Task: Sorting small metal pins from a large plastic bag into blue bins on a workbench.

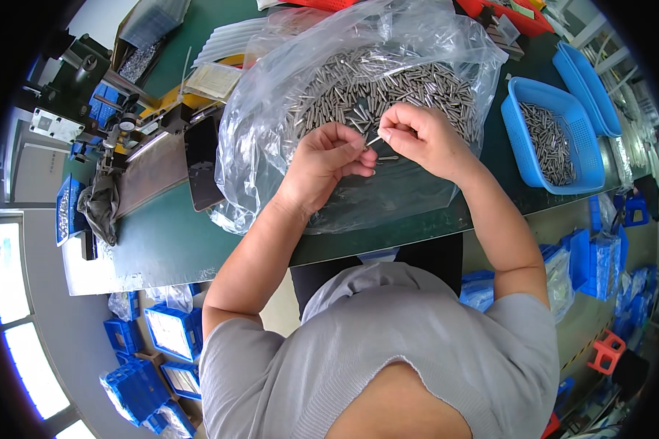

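Observation:
Between my two hands is a small slim metal pin [373,141], held near its ends. My left hand [332,157] pinches one end with thumb and forefinger, the other fingers curled loosely below. The fingertips of my right hand [420,139] close on the other end. Just beyond both hands, a heap of similar metal pins [359,77] lies on a clear plastic bag [263,110] spread over the green table [176,241]. One loose pin [389,158] rests on the plastic near my left fingertips.
At right, a blue basket [516,135] holds more metal pins, with another blue basket [586,84] behind it. A metal bench fixture with a dial gauge [127,122] stands at left. Blue crates [174,329] are on the floor, and a red stool [606,353] is at lower right.

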`<state>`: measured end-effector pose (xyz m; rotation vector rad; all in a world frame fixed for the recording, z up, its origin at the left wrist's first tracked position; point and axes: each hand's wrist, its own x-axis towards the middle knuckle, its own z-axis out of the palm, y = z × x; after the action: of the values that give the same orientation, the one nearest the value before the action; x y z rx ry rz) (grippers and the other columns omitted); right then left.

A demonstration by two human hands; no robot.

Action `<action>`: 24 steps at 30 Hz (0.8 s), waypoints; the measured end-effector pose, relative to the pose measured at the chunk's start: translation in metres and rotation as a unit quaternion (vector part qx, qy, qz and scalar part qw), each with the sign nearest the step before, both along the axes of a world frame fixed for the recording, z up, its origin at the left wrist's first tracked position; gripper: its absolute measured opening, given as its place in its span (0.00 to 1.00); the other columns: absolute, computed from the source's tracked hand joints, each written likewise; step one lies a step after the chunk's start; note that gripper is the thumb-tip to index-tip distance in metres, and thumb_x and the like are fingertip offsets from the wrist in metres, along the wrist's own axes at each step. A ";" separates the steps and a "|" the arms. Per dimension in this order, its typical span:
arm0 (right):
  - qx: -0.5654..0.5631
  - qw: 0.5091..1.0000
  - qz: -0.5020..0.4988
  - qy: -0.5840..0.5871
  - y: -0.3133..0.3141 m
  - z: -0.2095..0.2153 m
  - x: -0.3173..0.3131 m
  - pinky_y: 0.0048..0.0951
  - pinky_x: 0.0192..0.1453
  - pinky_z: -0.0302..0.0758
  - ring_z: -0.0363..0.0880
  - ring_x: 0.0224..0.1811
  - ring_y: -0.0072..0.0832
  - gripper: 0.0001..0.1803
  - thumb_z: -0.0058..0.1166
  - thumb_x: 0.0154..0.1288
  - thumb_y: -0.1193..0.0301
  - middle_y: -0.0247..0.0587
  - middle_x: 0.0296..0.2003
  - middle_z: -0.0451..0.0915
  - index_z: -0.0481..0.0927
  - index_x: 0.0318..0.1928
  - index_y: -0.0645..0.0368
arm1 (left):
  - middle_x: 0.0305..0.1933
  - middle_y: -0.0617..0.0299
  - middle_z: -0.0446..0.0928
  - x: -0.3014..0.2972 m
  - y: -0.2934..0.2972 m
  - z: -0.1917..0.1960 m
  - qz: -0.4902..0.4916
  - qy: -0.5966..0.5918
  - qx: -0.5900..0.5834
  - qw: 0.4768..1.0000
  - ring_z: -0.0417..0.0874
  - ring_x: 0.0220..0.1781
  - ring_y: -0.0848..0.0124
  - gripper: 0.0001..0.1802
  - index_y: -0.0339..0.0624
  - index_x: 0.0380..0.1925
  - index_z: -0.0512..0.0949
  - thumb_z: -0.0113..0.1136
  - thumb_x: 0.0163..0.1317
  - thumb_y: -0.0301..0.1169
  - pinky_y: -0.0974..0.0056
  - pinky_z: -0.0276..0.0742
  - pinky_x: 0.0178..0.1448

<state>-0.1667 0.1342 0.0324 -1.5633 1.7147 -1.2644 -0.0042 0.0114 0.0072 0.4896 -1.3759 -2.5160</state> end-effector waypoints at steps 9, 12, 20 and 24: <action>0.023 0.988 0.014 -0.155 -0.006 -0.016 0.004 0.18 0.33 0.70 0.72 0.28 0.14 0.07 0.53 0.63 0.72 0.30 0.26 0.77 0.75 0.33 0.63 | 0.33 0.51 0.78 -0.002 -0.001 -0.002 0.012 0.026 0.027 0.999 0.82 0.35 0.65 0.05 0.33 0.36 0.72 0.51 0.63 0.25 0.65 0.81 0.42; 0.040 0.977 0.035 -0.207 -0.007 -0.015 0.008 0.17 0.35 0.69 0.71 0.30 0.13 0.08 0.53 0.64 0.69 0.28 0.26 0.76 0.76 0.34 0.63 | 0.32 0.52 0.78 -0.001 0.000 -0.003 0.007 0.032 0.016 0.999 0.82 0.35 0.66 0.06 0.33 0.35 0.73 0.51 0.64 0.26 0.64 0.80 0.42; 0.046 0.864 -0.022 -0.502 0.001 0.002 -0.023 0.15 0.18 0.54 0.63 0.20 0.12 0.05 0.50 0.59 0.70 0.25 0.22 0.69 0.72 0.33 0.57 | 0.31 0.52 0.79 -0.001 -0.004 0.002 0.069 0.023 0.024 0.997 0.82 0.32 0.67 0.04 0.33 0.33 0.73 0.52 0.61 0.23 0.64 0.81 0.39; 0.183 0.981 0.005 -0.071 0.003 0.000 -0.019 0.21 0.28 0.67 0.70 0.24 0.17 0.09 0.57 0.56 0.68 0.29 0.22 0.76 0.79 0.35 0.58 | 0.31 0.52 0.79 0.001 -0.006 0.000 0.069 0.018 0.034 0.997 0.82 0.32 0.67 0.04 0.33 0.32 0.73 0.53 0.60 0.24 0.64 0.81 0.38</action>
<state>-0.1857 0.1376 0.0320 -1.2369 1.7266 -0.9622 -0.0036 0.0051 0.0072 0.5303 -1.2033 -2.4539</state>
